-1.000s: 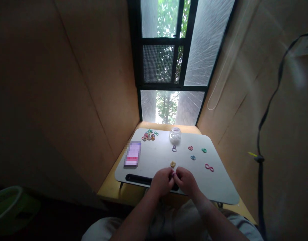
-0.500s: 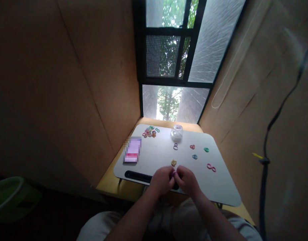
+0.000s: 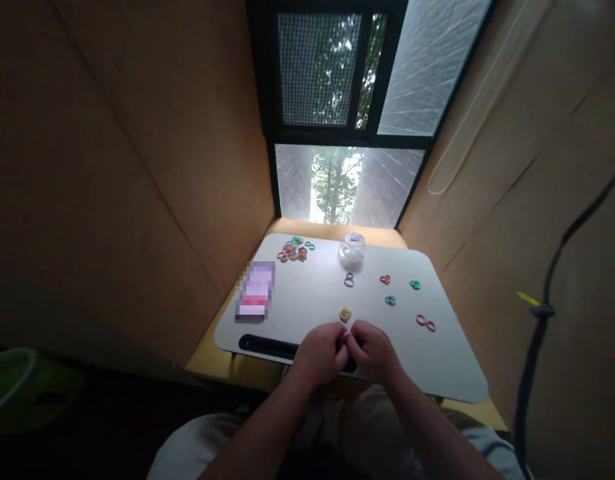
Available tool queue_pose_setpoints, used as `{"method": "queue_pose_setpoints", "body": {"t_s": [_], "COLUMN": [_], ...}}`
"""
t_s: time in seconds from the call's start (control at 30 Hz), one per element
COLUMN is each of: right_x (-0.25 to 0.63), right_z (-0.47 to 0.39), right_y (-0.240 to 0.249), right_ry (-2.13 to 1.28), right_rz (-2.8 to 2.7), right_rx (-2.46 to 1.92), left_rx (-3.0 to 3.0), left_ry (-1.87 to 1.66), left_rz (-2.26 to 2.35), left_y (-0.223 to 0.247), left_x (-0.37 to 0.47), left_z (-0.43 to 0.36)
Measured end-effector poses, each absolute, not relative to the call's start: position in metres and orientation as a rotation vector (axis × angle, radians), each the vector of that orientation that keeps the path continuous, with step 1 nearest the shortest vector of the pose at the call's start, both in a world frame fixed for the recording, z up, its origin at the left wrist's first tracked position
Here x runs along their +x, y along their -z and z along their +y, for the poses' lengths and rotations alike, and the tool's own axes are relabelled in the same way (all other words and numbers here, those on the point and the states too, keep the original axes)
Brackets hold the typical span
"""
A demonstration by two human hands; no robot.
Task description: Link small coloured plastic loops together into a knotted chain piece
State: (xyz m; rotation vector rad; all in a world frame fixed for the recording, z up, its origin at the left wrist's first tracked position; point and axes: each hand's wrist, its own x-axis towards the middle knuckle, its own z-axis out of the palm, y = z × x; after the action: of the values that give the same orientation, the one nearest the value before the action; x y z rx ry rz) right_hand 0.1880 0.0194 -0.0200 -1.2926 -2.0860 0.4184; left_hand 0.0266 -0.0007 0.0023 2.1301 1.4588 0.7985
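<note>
My left hand (image 3: 321,353) and my right hand (image 3: 373,350) meet over the front edge of a small white table. Both are closed, their fingertips pinching a small pinkish hair tie (image 3: 347,337) between them; most of it is hidden by the fingers. Just beyond the fingertips lies a yellow hair tie (image 3: 345,315), bunched up. Farther back and to the right are a purple hair tie (image 3: 349,280), a red one (image 3: 385,279), a blue one (image 3: 390,301), a green one (image 3: 415,285) and a pink one (image 3: 425,323) twisted into a figure eight.
A mixed pile of coloured hair ties (image 3: 293,251) lies at the table's back left, near a phone (image 3: 256,291) with a blurred screen. A clear jar (image 3: 352,253) stands at the back. The white table (image 3: 447,363) has a black slot (image 3: 267,345) along its front.
The camera view has tipped down slightly, so the window sits higher. My hands stay together at the front edge, with the fingers shifted slightly around the pinkish hair tie.
</note>
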Motion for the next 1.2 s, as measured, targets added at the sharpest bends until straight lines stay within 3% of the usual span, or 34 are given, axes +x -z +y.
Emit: {"method": "queue_pose_setpoints", "body": {"t_s": [0.3,1.2], "right_x": [0.1881,0.1855], "right_z": [0.0232,0.0187], "right_y": [0.0157,0.0191], "right_ry": [-0.515,-0.382], "right_rz": [-2.048,-2.042], "right_rx": [-1.314,-1.32], "left_rx": [2.088,2.112], "left_ry": [-0.803,-0.851], "left_rz": [1.42,1.446], "left_y": [0.0008,0.0024], "left_x": [0.0266,0.0258], "left_z": [0.0053,0.0004]}}
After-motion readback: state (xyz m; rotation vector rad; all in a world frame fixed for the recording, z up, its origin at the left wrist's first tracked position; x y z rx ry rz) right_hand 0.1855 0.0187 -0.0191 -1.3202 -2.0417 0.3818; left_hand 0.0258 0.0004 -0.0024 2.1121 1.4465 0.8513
